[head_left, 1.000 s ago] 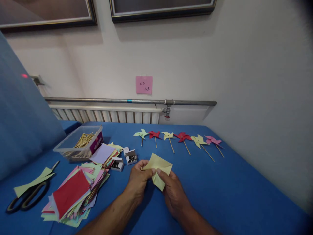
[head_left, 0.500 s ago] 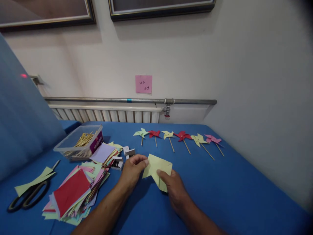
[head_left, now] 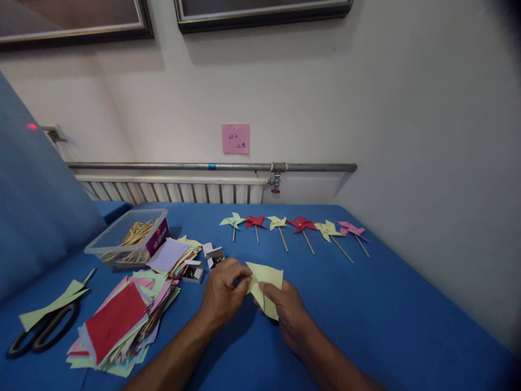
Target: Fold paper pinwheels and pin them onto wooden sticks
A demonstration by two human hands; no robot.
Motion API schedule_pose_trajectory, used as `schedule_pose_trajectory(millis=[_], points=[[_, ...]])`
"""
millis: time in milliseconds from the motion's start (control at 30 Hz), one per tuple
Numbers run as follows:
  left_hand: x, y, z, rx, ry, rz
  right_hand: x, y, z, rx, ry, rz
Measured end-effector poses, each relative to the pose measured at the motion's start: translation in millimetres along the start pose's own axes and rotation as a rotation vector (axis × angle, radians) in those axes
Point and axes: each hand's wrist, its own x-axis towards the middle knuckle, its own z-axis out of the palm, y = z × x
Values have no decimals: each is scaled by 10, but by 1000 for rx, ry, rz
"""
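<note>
A pale yellow sheet of paper [head_left: 269, 275] with slits cut into it is held above the blue table. My right hand [head_left: 288, 307] grips it from the right, thumb pressed on its front near the middle. At the paper's left side, the fingers of my left hand [head_left: 228, 288] pinch a cut flap, which curls toward the centre and is partly hidden by the fingers. Just behind my left hand lie small open boxes, among them a white box [head_left: 192, 271] with small dark metal pieces inside.
Finished pinwheels lie in a row at the back, including a red pinwheel [head_left: 302, 224]. Left stand a clear plastic box [head_left: 101, 245] of wooden sticks, a pile of coloured paper [head_left: 118, 320], and black-handled scissors [head_left: 55, 328] under yellow paper strips. A blue curtain [head_left: 36, 190] hangs at far left.
My left hand has turned and moved slightly right, bending the paper's left flap inward. My right hand keeps its hold on the sheet. The view has shifted a little.
</note>
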Motion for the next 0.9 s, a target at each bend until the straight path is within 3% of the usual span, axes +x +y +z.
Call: schedule_pose_trajectory(millis=[100, 600, 900], points=[[-25, -16, 10, 54, -48, 109, -11, -34, 21, 19, -14, 7], [-21, -68, -57, 247, -248, 296, -42, -65, -13, -6, -100, -13], [-15, -72, -76, 405, -228, 431, -5, -34, -36, 37, -99, 6]])
